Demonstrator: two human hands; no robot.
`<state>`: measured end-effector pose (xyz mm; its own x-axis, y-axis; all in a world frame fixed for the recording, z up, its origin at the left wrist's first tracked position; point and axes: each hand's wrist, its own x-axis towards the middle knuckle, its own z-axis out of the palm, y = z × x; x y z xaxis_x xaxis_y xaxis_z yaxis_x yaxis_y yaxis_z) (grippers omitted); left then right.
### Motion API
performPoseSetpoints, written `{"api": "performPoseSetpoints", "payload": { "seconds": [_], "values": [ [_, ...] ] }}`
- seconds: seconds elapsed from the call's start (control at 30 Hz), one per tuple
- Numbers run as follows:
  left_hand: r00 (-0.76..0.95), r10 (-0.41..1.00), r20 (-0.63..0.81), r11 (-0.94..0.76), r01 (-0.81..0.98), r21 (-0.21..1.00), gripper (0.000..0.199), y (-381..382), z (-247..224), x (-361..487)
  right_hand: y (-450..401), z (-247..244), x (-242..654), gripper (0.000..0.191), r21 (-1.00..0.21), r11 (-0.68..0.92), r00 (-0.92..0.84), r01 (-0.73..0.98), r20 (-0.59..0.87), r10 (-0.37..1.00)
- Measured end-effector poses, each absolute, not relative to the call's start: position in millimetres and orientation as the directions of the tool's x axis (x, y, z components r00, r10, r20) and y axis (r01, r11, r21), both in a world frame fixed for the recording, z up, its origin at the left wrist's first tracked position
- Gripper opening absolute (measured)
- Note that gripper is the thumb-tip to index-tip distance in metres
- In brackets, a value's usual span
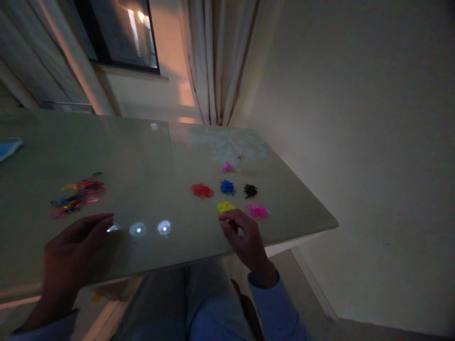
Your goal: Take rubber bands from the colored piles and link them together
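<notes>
At the near edge of the glass-topped table, my right hand (245, 234) has thumb and forefinger pinched together beside a yellow pile of what look like small rubber bands (224, 207). Anything between those fingertips is too small to make out. My left hand (76, 241) hovers over the table's left side, its thumb and fingertips brought together; their contents cannot be told. Beyond it lies a mixed-colour heap of bands (80, 195). Single-colour piles sit around the yellow one: red (202, 190), blue (227, 187), black (250, 190) and pink (258, 210).
Behind the piles are a bright pink bundle (226, 166) and a small clear item (240, 155). A blue-and-white item (9, 149) lies at far left. The table (142, 151) ends near a wall (355, 142) on the right; curtains (220, 57) hang behind.
</notes>
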<state>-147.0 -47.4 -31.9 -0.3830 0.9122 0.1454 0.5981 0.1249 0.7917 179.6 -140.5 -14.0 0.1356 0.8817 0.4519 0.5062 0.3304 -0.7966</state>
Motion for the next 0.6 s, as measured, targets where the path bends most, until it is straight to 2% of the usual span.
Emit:
{"api": "performPoseSetpoints", "payload": {
  "seconds": [0.1, 0.23, 0.37, 0.47, 0.53, 0.6],
  "values": [
    [-0.364, 0.927, 0.089, 0.120, 0.513, 0.850, 0.038, -49, -22, -141, -118, -19, 139, 0.012, -0.784, 0.456, -0.120, 0.422, 0.451, 0.885],
    [-0.275, 0.955, 0.113, 0.019, 0.436, 0.900, 0.037, -46, -27, -144, -94, -35, 106, 0.013, -0.800, 0.444, -0.261, 0.403, 0.364, 0.894],
    [-0.251, 0.955, 0.159, -0.057, 0.371, 0.927, 0.034, -44, -35, -147, -88, -41, 105, 0.013, -0.838, 0.363, -0.253, 0.407, 0.278, 0.927],
    [-0.250, 0.959, 0.131, -0.058, 0.280, 0.958, 0.035, -42, -36, -150, -90, -42, 113, 0.018, -0.892, 0.292, -0.201, 0.345, 0.234, 0.951],
    [-0.238, 0.967, 0.092, -0.042, 0.209, 0.977, 0.039, -38, -35, -154, -92, -42, 116, 0.019, -0.902, 0.280, -0.204, 0.329, 0.221, 0.954],
    [-0.231, 0.968, 0.101, -0.047, 0.231, 0.972, 0.042, -30, -33, -163, -92, -41, 117, 0.019, -0.888, 0.301, -0.225, 0.348, 0.232, 0.946]
  ]
}}
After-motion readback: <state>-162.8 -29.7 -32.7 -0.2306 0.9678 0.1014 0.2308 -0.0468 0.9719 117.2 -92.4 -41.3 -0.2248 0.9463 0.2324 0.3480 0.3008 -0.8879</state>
